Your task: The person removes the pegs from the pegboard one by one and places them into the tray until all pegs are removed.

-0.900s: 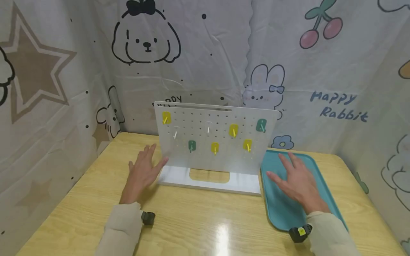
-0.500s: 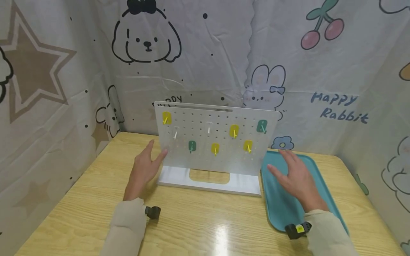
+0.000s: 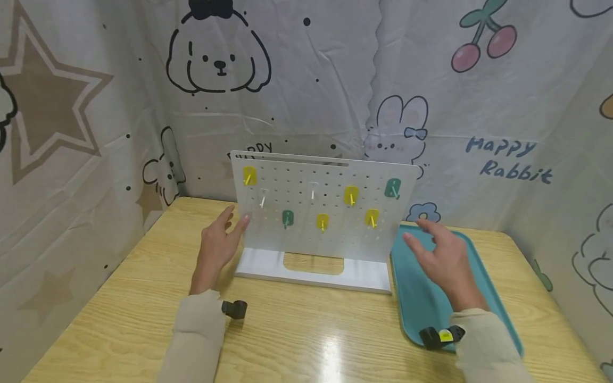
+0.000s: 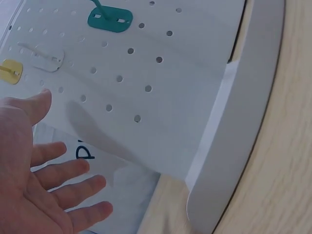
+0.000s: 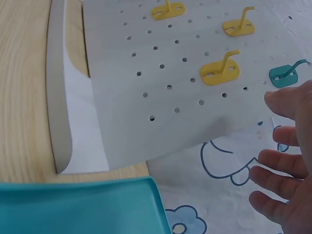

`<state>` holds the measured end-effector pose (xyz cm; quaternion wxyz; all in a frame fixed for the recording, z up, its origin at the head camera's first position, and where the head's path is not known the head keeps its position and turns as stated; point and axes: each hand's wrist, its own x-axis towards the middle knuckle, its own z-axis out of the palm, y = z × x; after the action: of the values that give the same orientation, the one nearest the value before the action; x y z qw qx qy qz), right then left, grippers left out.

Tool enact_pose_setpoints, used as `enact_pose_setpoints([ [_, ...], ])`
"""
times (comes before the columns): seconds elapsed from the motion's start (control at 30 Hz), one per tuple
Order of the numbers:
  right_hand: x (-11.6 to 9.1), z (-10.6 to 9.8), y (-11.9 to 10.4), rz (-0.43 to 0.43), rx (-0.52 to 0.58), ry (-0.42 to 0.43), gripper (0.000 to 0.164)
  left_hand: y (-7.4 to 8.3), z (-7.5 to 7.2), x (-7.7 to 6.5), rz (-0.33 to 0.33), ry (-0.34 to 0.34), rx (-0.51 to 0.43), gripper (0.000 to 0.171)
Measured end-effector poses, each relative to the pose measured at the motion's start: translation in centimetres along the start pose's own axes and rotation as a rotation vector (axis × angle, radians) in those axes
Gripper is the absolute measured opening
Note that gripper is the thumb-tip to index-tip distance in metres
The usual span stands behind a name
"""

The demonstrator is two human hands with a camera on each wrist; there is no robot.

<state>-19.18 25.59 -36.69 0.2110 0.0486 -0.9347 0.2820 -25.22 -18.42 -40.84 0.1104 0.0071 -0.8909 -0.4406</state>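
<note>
Flanking pegboard, both hands, clear hooks faint

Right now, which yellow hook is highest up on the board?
The yellow hook near the top left corner of the board in the head view; the other three yellow hooks sit lower and farther right.

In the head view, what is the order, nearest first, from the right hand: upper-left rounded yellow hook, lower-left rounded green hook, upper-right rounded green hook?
1. Upper-right green hook: right end of the white perforated board.
2. Lower-left green hook: left of centre.
3. Upper-left yellow hook: left end.
</note>
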Motion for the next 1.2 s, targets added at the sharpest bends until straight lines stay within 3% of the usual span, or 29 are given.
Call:
enact_pose_setpoints([
  [0.37, 1.7, -0.4, -2.0, -0.120, 0.119, 0.157, 0.032, -0.2, 0.4, 0.4, -0.013, 0.067, -0.121, 0.065],
  [0.73, 3.3, -0.6, -4.7, -0.039, 0.223, 0.193, 0.033, -0.2, 1.2, 0.9, -0.010, 0.121, -0.184, 0.053],
  [1.2, 4.2, 0.2, -5.4, 0.037, 0.289, 0.171, 0.029, -0.3, 1.9, 1.0, -0.047, 0.124, -0.180, 0.047],
])
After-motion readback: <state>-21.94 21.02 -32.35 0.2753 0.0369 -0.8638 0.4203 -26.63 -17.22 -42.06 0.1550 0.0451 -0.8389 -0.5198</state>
